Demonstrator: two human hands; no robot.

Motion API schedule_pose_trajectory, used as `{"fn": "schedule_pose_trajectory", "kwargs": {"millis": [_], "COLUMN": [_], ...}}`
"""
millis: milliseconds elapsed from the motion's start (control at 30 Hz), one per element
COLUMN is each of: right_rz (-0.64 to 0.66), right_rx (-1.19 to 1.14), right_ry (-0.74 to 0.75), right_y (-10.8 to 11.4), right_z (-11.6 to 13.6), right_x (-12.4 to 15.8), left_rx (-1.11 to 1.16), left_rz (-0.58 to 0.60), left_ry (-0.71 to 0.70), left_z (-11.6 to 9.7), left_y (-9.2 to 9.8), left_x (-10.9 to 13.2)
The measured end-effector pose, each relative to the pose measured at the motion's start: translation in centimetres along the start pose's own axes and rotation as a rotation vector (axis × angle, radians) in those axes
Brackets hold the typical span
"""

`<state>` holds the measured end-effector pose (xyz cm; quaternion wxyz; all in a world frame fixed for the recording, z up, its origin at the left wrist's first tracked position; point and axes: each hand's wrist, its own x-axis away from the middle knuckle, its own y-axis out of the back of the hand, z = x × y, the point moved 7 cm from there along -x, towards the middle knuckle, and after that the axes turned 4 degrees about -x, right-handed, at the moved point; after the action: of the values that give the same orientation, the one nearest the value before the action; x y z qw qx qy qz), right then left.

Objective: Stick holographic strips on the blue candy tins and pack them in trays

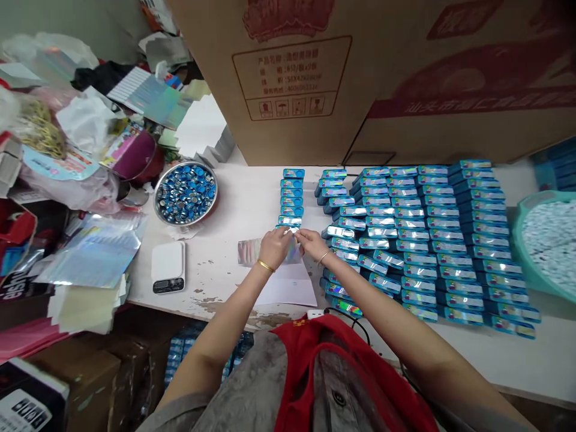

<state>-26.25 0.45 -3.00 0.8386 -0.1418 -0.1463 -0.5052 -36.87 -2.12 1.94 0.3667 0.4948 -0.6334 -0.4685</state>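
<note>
My left hand (275, 246) and my right hand (312, 245) meet at mid-table, fingers pinched around a small whitish piece too small to make out. Just beyond them a column of small blue boxes (292, 193) runs away from me. Under and beside my left hand lies a shiny holographic sheet (249, 252), with a white paper sheet (288, 287) nearer my body. To the right of my right hand stand many rows of blue boxes (410, 212) with clear, glossy fronts.
At the left are a metal bowl (186, 193) of blue and silver pieces, a white scale (168, 264) and piled sheets and bags. A large cardboard box (297, 138) borders the back. A green basin (522, 240) stands at the far right.
</note>
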Motion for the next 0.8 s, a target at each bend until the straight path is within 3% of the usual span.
{"fn": "schedule_pose_trajectory", "kwargs": {"millis": [267, 433, 533, 633, 800], "right_rz": [-0.015, -0.092, -0.194, -0.338, -0.352], "right_rx": [-0.065, 0.201, 0.293, 0.208, -0.041], "right_ry": [-0.056, 0.054, 0.160, 0.243, 0.177], "right_y": [0.5, 2.4, 3.7, 4.7, 4.8], "right_z": [-1.4, -1.1, 0.1, 1.7, 2.8], "right_x": [-1.5, -2.2, -1.7, -0.6, -0.6], "left_rx": [0.117, 0.480, 0.762, 1.050, 1.287], "left_rz": [-0.079, -0.194, -0.356, -0.453, -0.438], "left_ry": [0.068, 0.007, 0.277, 0.589, 0.743], "left_z": [-0.4, -2.3, -0.3, 2.1, 3.2], "left_y": [-0.4, 2.3, 4.2, 3.7, 1.2], "left_x": [0.7, 2.6, 2.5, 1.0, -3.5]}}
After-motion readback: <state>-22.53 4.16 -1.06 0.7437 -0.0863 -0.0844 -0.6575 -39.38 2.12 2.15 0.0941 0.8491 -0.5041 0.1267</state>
